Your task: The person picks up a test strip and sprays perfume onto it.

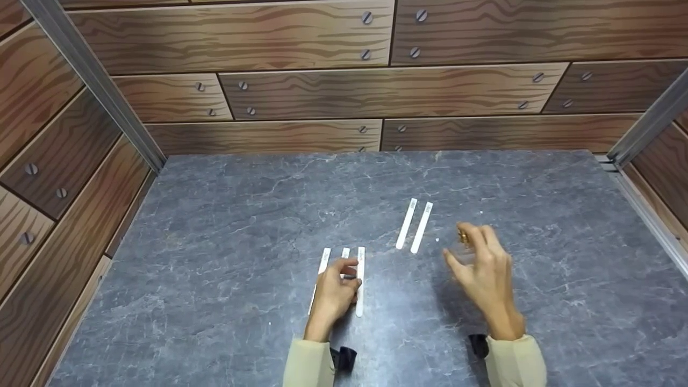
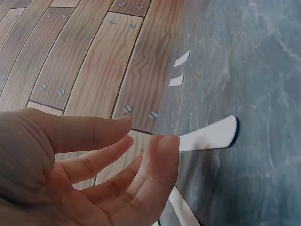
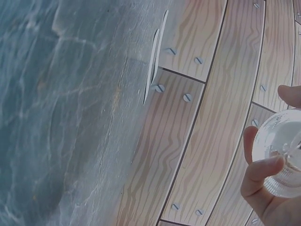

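Wood-patterned panels (image 1: 64, 204) rise along the left edge of the grey marbled desk (image 1: 215, 226), and further in, midway between its left and right edges, three flat white strips lie side by side: the left strip (image 1: 324, 260), the middle strip (image 1: 345, 251) and the right strip (image 1: 360, 293). All three show their printed ends toward the far edge, which suggests they were set out to face one way. The left hand (image 1: 334, 293) is over them, partly hiding the left and middle ones, its fingers loosely bent with a gap to the thumb and nothing held; its fingertips come close to the right strip, though whether they touch it I cannot tell. Further right and nearer the far edge, two more strips, the near-side one (image 1: 407, 223) and its neighbour (image 1: 422, 228), slant parallel with a narrow gap, probably so each stays separate. Right of them, toward the right edge, the right hand (image 1: 489, 271) grips a clear round object (image 3: 282, 134), with digits spread around its rim, a hold that seems suited to its round shape; what it is exactly is unclear. Tiny white specks (image 1: 437, 239) dot the desk nearby.
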A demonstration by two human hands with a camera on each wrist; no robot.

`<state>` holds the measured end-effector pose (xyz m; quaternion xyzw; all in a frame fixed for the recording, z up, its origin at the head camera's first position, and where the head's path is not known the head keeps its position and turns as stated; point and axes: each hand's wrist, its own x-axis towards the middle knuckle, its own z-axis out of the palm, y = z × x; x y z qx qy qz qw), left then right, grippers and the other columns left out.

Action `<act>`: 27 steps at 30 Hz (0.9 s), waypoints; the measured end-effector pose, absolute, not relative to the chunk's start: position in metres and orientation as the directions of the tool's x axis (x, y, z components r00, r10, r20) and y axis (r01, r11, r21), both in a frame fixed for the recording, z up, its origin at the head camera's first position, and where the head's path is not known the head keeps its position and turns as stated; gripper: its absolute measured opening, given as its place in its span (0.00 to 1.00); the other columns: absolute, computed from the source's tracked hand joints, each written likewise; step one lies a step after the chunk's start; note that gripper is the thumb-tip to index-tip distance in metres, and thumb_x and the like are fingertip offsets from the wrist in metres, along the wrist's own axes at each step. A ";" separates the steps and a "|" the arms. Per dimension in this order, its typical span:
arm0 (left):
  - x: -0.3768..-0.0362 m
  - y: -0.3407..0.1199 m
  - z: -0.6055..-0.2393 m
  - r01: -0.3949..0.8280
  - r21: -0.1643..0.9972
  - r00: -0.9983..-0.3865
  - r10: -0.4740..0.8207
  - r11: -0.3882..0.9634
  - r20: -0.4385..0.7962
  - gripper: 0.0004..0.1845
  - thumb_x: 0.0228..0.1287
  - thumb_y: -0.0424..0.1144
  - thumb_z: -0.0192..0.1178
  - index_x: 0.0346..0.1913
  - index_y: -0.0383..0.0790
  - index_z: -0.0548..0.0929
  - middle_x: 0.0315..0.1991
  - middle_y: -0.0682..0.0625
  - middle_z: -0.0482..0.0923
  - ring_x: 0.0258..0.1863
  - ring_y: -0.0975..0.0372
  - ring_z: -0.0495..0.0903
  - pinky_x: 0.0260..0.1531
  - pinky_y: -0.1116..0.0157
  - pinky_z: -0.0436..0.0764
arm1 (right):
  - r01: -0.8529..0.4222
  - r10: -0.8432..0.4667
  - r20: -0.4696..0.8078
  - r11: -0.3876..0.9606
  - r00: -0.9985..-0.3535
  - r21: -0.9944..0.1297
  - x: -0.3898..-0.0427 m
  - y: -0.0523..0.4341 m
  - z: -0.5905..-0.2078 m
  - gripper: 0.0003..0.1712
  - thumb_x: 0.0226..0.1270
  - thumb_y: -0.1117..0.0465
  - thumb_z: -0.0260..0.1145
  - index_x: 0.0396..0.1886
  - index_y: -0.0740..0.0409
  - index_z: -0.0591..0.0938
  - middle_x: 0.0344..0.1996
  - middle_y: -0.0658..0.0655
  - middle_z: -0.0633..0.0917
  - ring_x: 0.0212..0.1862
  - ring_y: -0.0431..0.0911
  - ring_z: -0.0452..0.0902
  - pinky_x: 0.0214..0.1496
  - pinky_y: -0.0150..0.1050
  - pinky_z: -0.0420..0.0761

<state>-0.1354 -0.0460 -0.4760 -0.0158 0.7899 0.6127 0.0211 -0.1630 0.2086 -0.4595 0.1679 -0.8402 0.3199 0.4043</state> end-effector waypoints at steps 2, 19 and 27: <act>-0.134 -0.046 -0.477 -0.057 0.967 -0.998 -0.005 0.247 -0.057 0.18 0.59 0.17 0.60 0.53 0.23 0.80 0.40 0.39 0.81 0.29 0.56 0.84 0.23 0.67 0.82 | -0.542 -0.024 0.790 0.741 -0.613 -0.397 -0.164 0.208 -0.459 0.30 0.38 0.72 0.79 0.47 0.66 0.81 0.32 0.62 0.80 0.27 0.57 0.79 0.26 0.56 0.81; -0.125 -0.049 -0.483 -0.062 0.960 -0.998 -0.035 0.274 -0.054 0.16 0.61 0.18 0.60 0.53 0.26 0.81 0.41 0.40 0.81 0.30 0.59 0.83 0.24 0.67 0.83 | -0.555 -0.034 0.793 0.733 -0.608 -0.393 -0.164 0.206 -0.460 0.30 0.37 0.73 0.80 0.47 0.67 0.82 0.32 0.62 0.81 0.27 0.56 0.79 0.26 0.55 0.81; -0.122 -0.049 -0.487 -0.050 0.951 -0.998 -0.052 0.306 -0.035 0.18 0.60 0.15 0.56 0.53 0.26 0.82 0.41 0.40 0.81 0.28 0.61 0.79 0.22 0.68 0.82 | -0.557 -0.033 0.791 0.727 -0.612 -0.401 -0.164 0.207 -0.461 0.30 0.38 0.73 0.79 0.47 0.67 0.82 0.32 0.62 0.80 0.27 0.56 0.78 0.26 0.55 0.80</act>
